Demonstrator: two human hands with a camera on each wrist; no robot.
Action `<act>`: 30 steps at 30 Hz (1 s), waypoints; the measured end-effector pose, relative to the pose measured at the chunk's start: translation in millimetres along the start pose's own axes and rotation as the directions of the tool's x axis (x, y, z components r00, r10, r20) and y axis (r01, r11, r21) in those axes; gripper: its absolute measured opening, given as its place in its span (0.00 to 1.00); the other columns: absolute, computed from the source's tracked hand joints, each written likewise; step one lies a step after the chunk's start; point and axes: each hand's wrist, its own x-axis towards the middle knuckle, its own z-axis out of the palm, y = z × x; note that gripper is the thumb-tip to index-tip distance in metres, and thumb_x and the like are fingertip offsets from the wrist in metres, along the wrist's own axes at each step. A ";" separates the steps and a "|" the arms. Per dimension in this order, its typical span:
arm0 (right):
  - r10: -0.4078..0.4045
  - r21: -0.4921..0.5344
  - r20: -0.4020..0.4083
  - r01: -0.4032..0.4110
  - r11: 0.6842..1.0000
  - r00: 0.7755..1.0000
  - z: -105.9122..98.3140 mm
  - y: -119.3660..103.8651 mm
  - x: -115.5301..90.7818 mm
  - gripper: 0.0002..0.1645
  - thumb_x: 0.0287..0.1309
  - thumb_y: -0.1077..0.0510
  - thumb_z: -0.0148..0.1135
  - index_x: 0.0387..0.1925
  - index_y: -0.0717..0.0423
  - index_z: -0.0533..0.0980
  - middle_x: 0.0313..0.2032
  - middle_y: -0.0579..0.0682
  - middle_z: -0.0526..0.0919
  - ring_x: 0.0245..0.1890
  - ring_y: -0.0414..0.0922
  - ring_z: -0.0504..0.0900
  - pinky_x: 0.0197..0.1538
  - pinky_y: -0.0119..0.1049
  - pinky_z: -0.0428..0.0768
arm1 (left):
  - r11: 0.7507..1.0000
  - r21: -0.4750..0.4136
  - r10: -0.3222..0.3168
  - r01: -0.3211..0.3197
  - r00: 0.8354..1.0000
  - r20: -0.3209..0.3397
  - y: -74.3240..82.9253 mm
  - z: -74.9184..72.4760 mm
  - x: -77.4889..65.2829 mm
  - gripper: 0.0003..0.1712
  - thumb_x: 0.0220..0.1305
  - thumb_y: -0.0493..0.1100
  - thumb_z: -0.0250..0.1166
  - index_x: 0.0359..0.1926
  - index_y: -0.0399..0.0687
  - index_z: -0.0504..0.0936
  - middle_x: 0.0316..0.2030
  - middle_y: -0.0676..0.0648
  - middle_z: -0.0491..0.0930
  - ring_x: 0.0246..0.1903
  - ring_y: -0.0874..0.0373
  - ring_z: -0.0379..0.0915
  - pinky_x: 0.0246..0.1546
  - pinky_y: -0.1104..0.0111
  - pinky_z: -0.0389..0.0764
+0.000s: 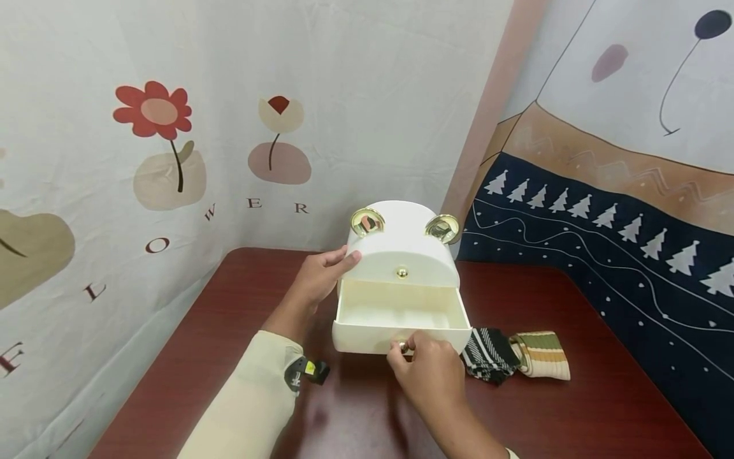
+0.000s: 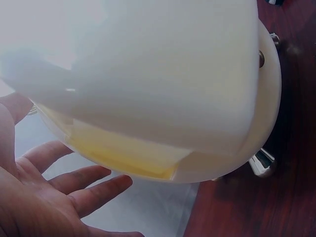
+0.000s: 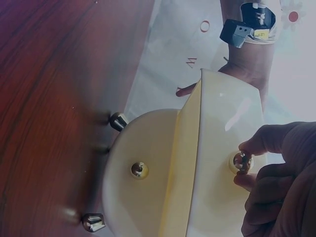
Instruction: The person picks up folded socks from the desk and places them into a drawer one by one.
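Note:
A small white drawer box (image 1: pixel 401 217) stands on the table, with two gold-rimmed round pieces on top. Its lower drawer (image 1: pixel 373 338) is pulled out, and its inside looks bare. The upper rounded front, with a gold knob (image 1: pixel 402 273), is closed. My right hand (image 1: pixel 432 370) pinches the drawer knob (image 3: pixel 242 162) between thumb and finger, the other fingers curled beneath. My left hand (image 1: pixel 321 275) rests at the box's left side, thumb near the front edge. In the left wrist view its fingers (image 2: pixel 101 195) are spread and fairly straight beside the white shell.
Right of the drawer lie a folded black-and-white patterned fabric piece (image 1: pixel 490 354) and a green, tan and cream striped one (image 1: pixel 541 355), both sock-like. The dark red table (image 1: pixel 229 344) meets printed cloth hangings (image 1: pixel 373 95) behind and at the right.

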 end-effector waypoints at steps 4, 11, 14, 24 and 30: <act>0.026 -0.013 0.043 -0.026 1.000 0.999 -2.3 0.9 -0.3 0.13 0.53 0.52 0.81 0.21 0.49 0.83 0.19 0.47 0.88 0.16 0.44 0.80 0.18 0.39 0.73 | 1.000 0.005 -0.005 0.005 1.000 0.009 -1.0 -0.4 0.5 0.46 0.74 0.66 0.70 0.82 0.50 0.69 0.83 0.48 0.65 0.86 0.47 0.56 0.85 0.43 0.61; 0.042 0.024 0.058 -0.044 0.999 0.997 -13.2 17.1 5.0 0.21 0.62 0.43 0.77 0.18 0.46 0.83 0.16 0.44 0.86 0.19 0.42 0.81 0.24 0.39 0.76 | 0.998 0.058 0.015 -0.016 1.000 0.018 2.4 -1.0 1.8 0.46 0.77 0.65 0.67 0.84 0.47 0.66 0.83 0.43 0.66 0.83 0.45 0.61 0.83 0.45 0.66; 0.013 0.068 -0.035 -0.010 0.998 0.999 -19.4 32.3 8.7 0.21 0.64 0.50 0.74 0.16 0.46 0.81 0.12 0.42 0.82 0.15 0.39 0.77 0.22 0.36 0.75 | 0.995 0.092 0.043 -0.046 0.998 0.037 4.5 -1.4 2.3 0.45 0.79 0.62 0.65 0.85 0.48 0.63 0.83 0.41 0.65 0.82 0.43 0.64 0.81 0.46 0.70; 0.197 0.077 -0.167 -0.186 0.979 0.966 -41.8 85.2 25.0 0.27 0.64 0.63 0.62 0.10 0.50 0.68 0.08 0.44 0.62 0.15 0.38 0.56 0.20 0.33 0.55 | 0.960 0.187 0.193 -0.210 0.976 0.103 4.9 0.0 -0.4 0.40 0.83 0.57 0.62 0.86 0.56 0.61 0.89 0.48 0.51 0.89 0.47 0.41 0.89 0.45 0.49; 0.347 0.007 0.026 -0.347 0.938 0.937 -50.6 108.3 32.1 0.15 0.66 0.60 0.56 0.28 0.55 0.85 0.16 0.48 0.79 0.18 0.44 0.69 0.24 0.38 0.64 | 0.945 0.206 0.235 -0.255 0.965 0.119 4.9 0.5 -0.7 0.37 0.83 0.55 0.62 0.85 0.54 0.64 0.88 0.51 0.54 0.89 0.49 0.44 0.88 0.47 0.51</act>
